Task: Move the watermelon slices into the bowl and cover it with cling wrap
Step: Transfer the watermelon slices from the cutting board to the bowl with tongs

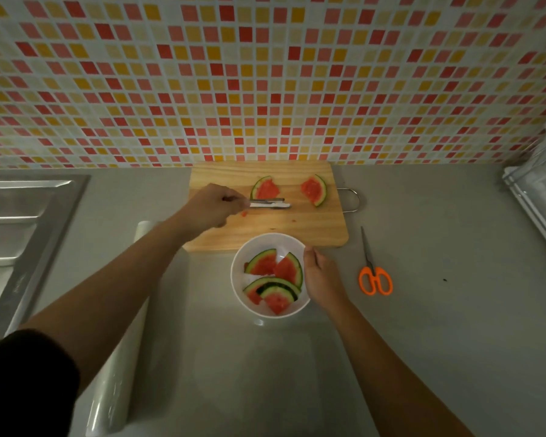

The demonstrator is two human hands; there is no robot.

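Observation:
A white bowl [243, 257] stands on the counter just in front of a wooden cutting board [316, 228] and holds several watermelon slices [273, 279]. Two more slices lie on the board, one [265, 189] near its middle and one [314, 189] to the right. My left hand [210, 206] grips metal tongs [270, 204], whose tips lie just below the middle slice. My right hand [320, 275] holds the bowl's right rim. A roll of cling wrap [120, 373] lies along the counter at the left, partly under my left arm.
Orange-handled scissors [374, 275] lie on the counter right of the bowl. A steel sink [19, 234] is at the far left. A wire rack [539, 197] stands at the right edge. A mosaic tile wall rises behind the board.

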